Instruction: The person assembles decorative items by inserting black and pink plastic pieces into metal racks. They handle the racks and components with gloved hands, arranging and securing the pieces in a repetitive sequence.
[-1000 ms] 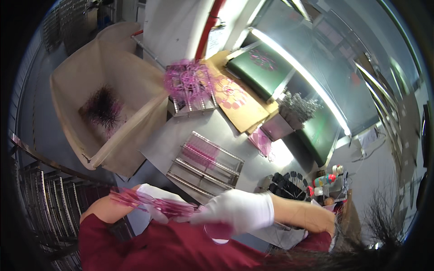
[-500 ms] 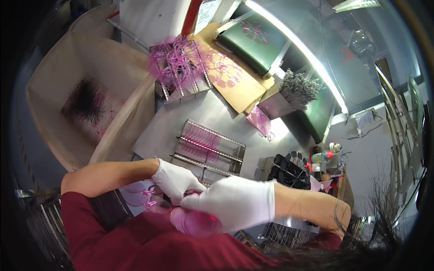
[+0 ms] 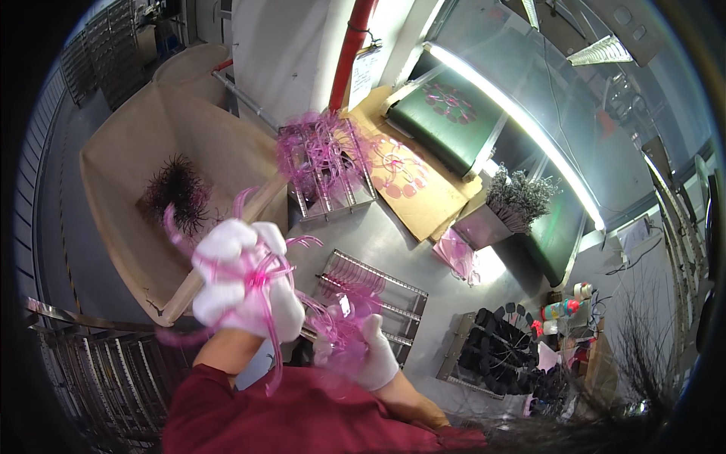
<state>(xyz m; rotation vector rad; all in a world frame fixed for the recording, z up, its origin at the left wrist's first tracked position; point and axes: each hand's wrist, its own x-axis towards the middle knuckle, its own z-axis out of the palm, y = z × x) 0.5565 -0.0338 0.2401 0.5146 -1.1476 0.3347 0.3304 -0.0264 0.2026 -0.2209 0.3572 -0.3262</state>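
Note:
My left hand (image 3: 215, 299), in a white glove, is raised near the bin's near corner. Its fingers are closed around a pink plastic sprue (image 3: 259, 280) whose thin curved arms stick out on all sides. Lower and to the right, my gloved right hand (image 3: 378, 359) is closed on a bunch of clear pink lenses (image 3: 342, 337), slightly blurred, so I cannot tell how they are joined. Just beyond the right hand lies a slotted metal rack (image 3: 397, 312) with a row of pink lenses (image 3: 352, 272) standing in it.
A large beige bin (image 3: 113, 144) at the left contains dark and pink sprues. Pink sprues (image 3: 321, 151) heap on another rack at the back. Cardboard (image 3: 416, 216) and a green conveyor (image 3: 435, 140) carry pink moulded pieces. Black lenses (image 3: 499, 348) fill a rack at the right.
My hands have come apart. The left has risen and moved left with a sprue in it; the right has turned and holds the lenses upright nearer the rack. The view has also shifted.

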